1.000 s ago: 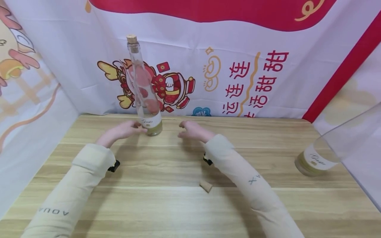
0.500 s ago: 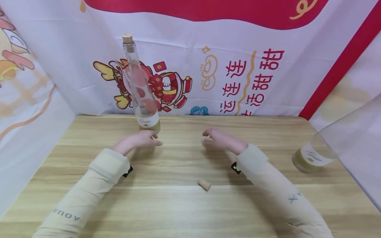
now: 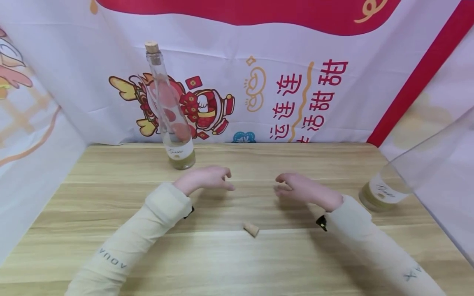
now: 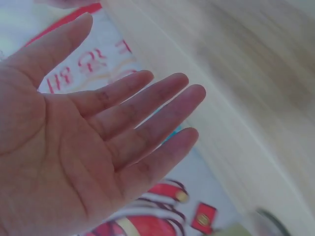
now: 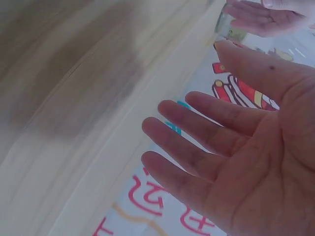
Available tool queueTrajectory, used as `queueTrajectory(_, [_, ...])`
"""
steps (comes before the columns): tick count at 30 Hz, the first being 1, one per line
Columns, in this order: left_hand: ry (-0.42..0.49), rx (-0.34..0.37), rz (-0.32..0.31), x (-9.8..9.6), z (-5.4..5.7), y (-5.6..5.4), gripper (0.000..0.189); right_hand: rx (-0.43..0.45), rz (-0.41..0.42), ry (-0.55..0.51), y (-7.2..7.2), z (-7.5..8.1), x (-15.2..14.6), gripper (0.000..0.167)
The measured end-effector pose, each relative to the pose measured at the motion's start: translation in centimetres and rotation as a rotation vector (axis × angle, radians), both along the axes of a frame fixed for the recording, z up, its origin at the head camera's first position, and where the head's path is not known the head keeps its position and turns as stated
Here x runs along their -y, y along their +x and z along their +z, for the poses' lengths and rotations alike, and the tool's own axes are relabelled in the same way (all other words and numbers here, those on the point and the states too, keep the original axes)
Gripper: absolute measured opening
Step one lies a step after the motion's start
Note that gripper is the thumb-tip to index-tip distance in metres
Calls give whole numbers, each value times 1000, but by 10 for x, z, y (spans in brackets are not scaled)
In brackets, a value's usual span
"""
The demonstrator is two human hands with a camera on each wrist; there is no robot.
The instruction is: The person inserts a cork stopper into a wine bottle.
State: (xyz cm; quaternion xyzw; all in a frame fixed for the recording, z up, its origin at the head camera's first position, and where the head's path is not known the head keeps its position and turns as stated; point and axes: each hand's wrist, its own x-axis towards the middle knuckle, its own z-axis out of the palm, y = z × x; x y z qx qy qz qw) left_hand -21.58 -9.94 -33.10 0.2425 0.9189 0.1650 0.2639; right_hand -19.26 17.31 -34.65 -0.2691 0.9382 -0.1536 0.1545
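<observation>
Corked bottle [image 3: 171,107] stands upright at the back of the tabletop [image 3: 222,255], just before the printed backdrop [image 3: 296,82], its stopper seated in the neck. Left hand [image 3: 205,179] hovers a short way in front and to the right of that bottle, touching nothing; fingers [image 4: 147,108] straight and spread, palm bare. Right hand [image 3: 301,190] hangs further right of the bottle, likewise unladen, fingers [image 5: 206,128] relaxed and apart. A loose cork [image 3: 251,229] lies nearer the person than both hands, well in front of the bottle. A second bottle [image 3: 400,181] leans at the far right, apparently uncorked, though its neck runs out of view. Judgement: the loose cork is best pinched by its sides, and the second bottle steadied before seating it.
</observation>
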Motion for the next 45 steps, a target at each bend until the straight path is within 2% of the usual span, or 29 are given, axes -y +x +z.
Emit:
queueTrajectory(5, [10, -17, -67, -31, 6, 4, 48, -42, 11, -30, 16, 6, -27, 39])
queueTrajectory(10, [0, -39, -127, -58, 4, 8, 47, -84, 9, -4, 31, 13, -47, 39])
queueTrajectory(15, [10, -64, -174, -83, 3, 11, 47, -78, -48, 19, 45, 16, -62, 41])
queueTrajectory(21, [-12, -92, -263, -111, 2, 16, 46, -79, -103, -9, 57, 19, -77, 44])
queueTrajectory(26, [9, -93, -291, -133, 0, 22, 47, -140, -153, -37, 67, 29, -93, 48])
queueTrajectory(30, [61, -62, -282, -145, -1, 24, 46, -246, -198, -69, 74, 42, -106, 46])
queueTrajectory(35, [91, -60, -271, -161, 1, 22, 46, -546, -221, -145, 80, 54, -124, 38])
queueTrajectory(38, [107, -66, -280, -174, 3, 19, 46, -673, -258, -245, 81, 62, -134, 35])
queueTrajectory(42, [159, -66, -280, -191, 6, 16, 44, -806, -360, -371, 83, 73, -142, 31])
queueTrajectory(45, [221, -69, -258, -202, 6, 13, 41, -918, -474, -477, 82, 79, -145, 31])
